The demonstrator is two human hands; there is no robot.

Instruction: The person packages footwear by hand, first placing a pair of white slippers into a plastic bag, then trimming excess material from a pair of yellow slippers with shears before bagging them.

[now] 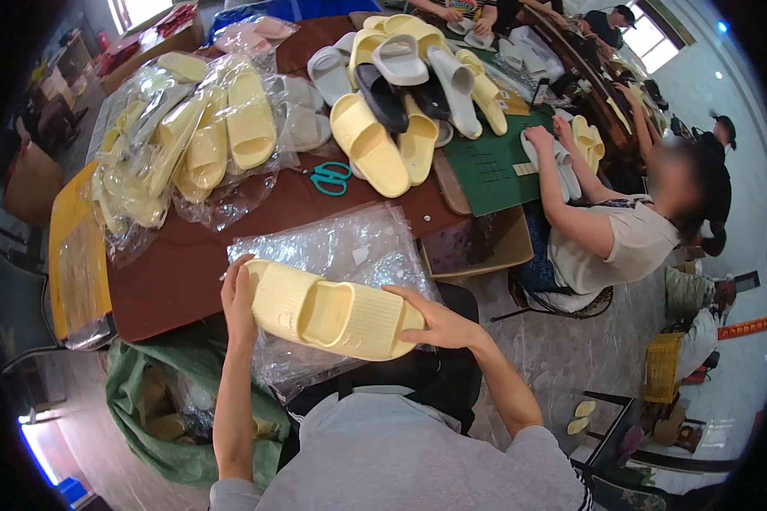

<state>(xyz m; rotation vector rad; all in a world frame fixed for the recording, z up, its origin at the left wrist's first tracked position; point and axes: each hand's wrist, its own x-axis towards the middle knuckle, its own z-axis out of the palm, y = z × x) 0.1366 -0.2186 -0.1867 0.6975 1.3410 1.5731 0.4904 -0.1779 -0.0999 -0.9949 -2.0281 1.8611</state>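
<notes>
A pair of pale yellow slide slippers point(371, 317) lies sideways between my two hands, above a stack of clear plastic bags point(349, 247) at the table's near edge. My left hand point(239, 298) is closed around the pair's left end. Around the right end wraps my right hand point(435, 322), its fingers on top. Beyond the bags lie teal-handled scissors point(331, 178). A heap of loose yellow, white and black slippers point(371, 145) is piled at the far middle of the table.
Bagged yellow slippers point(251, 119) cover the brown table's point(170, 281) far left. A green sack point(136, 400) with bagged slippers stands at lower left. At right, a seated co-worker point(614, 230) handles white slippers point(558, 166) over a green mat point(486, 170). A cardboard box point(486, 247) sits beside the table.
</notes>
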